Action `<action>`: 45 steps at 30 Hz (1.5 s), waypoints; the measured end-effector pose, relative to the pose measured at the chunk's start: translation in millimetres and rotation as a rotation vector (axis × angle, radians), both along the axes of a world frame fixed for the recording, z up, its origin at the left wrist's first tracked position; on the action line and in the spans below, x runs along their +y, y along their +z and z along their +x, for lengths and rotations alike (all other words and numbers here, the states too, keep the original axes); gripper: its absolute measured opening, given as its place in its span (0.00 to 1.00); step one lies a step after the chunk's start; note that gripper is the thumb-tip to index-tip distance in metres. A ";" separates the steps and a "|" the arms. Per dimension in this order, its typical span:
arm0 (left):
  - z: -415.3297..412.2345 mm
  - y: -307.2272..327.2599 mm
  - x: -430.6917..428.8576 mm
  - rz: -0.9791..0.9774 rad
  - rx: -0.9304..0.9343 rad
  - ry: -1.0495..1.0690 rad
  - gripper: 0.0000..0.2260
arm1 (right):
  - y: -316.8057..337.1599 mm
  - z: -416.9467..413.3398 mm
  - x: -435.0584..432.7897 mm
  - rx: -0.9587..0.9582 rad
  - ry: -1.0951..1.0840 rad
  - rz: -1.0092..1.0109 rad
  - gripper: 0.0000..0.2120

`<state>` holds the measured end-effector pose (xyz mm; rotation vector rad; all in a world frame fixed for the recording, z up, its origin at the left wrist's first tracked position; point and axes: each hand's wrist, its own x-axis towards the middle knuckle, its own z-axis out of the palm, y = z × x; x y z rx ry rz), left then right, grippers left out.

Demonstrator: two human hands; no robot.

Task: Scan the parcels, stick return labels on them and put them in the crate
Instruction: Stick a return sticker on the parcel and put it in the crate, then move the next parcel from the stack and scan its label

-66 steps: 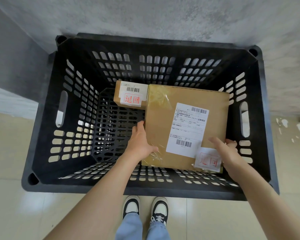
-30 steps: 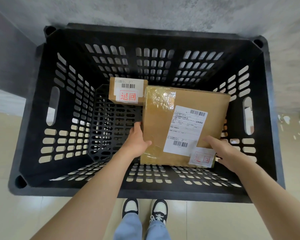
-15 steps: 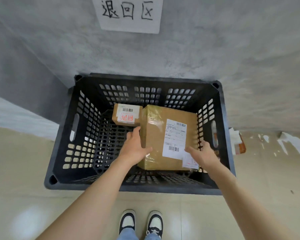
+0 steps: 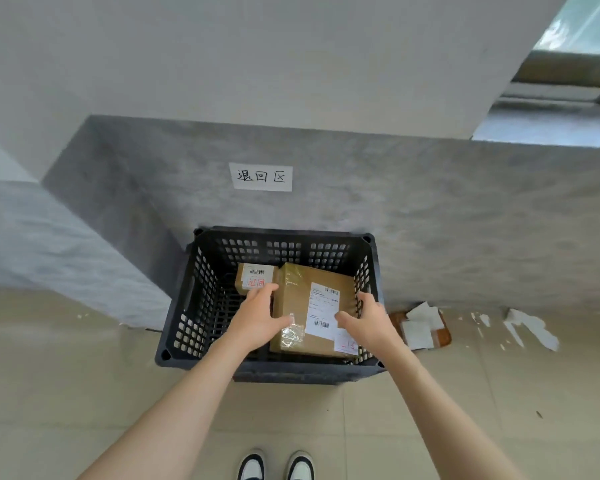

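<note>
The large parcel [image 4: 300,292] lies in the black crate [image 4: 284,375], just beside a small parcel [image 4: 255,277], with its return label [image 4: 346,344] stuck on. It could be dragged askew if a thumb catches its top as the hands are withdrawn. Both arms are stretched forward and down. The left hand [image 4: 260,317] and right hand [image 4: 366,322] are held at its edges, fingers [image 4: 269,292] spread and relaxed, apparently clamped on nothing.

"退回区" on paper wall sign [image 4: 261,177]
</note>
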<state>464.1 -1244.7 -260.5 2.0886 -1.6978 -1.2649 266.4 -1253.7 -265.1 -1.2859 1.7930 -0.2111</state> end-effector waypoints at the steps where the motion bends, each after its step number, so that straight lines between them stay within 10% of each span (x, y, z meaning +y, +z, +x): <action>1: -1.4 13.2 5.3 -0.015 -0.009 -0.015 0.32 | 11.6 -0.5 6.8 0.027 0.027 -0.029 0.33; 19: -31.7 163.2 57.4 -0.389 -0.186 -0.538 0.29 | 143.0 -7.5 112.7 0.295 -0.043 -0.379 0.29; 45: -181.3 201.0 418.6 -0.815 0.144 -1.808 0.23 | 181.1 22.7 587.8 0.767 -1.347 -0.256 0.26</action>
